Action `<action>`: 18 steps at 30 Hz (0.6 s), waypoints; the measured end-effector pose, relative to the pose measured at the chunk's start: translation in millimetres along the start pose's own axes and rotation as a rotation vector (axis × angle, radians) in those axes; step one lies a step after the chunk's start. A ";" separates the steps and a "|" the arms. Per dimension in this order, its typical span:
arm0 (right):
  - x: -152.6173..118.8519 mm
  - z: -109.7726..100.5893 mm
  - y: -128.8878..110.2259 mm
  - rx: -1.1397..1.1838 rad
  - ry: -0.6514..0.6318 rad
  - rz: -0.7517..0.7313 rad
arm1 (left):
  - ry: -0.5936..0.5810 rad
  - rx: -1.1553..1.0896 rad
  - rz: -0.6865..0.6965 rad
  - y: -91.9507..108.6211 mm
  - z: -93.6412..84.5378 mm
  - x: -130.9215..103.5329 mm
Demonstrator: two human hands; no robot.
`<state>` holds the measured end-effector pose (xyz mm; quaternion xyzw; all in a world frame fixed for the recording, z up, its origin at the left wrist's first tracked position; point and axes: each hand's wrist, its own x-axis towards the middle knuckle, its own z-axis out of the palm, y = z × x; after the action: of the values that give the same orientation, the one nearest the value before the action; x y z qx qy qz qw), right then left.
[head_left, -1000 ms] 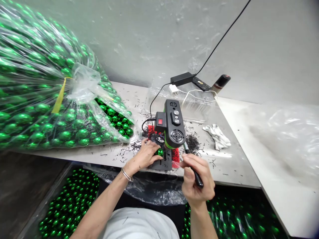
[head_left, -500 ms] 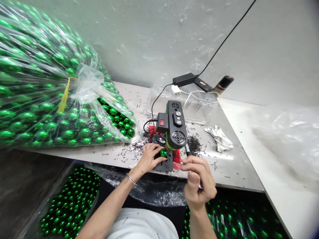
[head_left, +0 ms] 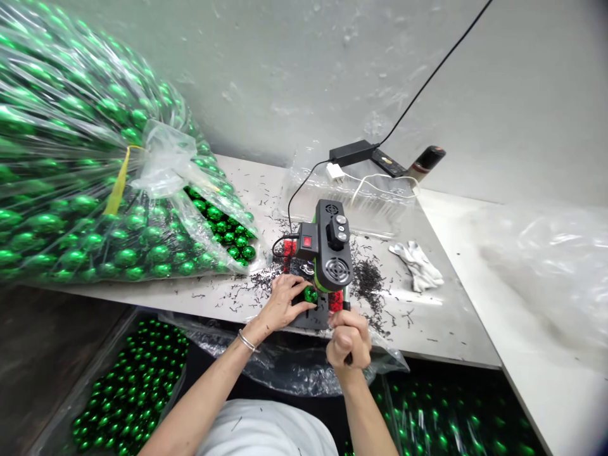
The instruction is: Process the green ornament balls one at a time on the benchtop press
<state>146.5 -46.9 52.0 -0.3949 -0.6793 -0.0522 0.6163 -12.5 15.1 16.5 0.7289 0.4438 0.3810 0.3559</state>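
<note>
My left hand, wearing a bracelet, pinches a shiny green ball between thumb and fingers. The ball sits on the dark base of a small black bench machine, just below its head. My right hand is wrapped round the machine's lever handle. A red switch shows on the machine's side. Red patches lie beside the base. The machine's head hides whatever meets the ball from above.
A big clear bag of green balls fills the left of the table, its opening towards the machine. Black shavings are scattered around. White gloves, a power adapter and a clear plastic tray lie behind and right.
My right hand has swung left and closer to the machine, moving the lever with it. The machine's head sits slightly lower. My left hand and the ball have stayed in place.
</note>
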 end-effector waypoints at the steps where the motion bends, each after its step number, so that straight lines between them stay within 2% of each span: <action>1: -3.5 0.7 0.9 0.005 0.000 0.012 | 0.000 0.022 0.010 -0.5 0.3 -0.2; 10: -21.7 8.2 12.1 0.101 0.032 0.043 | -0.009 0.250 0.108 -5.0 3.6 -2.4; 14: -24.6 9.9 15.6 0.130 0.046 0.054 | 0.026 0.257 0.135 -7.5 6.1 -2.0; 18: -25.3 10.0 20.5 0.050 0.026 -0.023 | 0.032 0.243 0.129 -6.9 6.9 -1.0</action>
<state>149.0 -39.3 18.9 -0.3708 -0.6770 -0.0473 0.6340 -9.4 15.4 7.2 0.7874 0.4443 0.3583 0.2327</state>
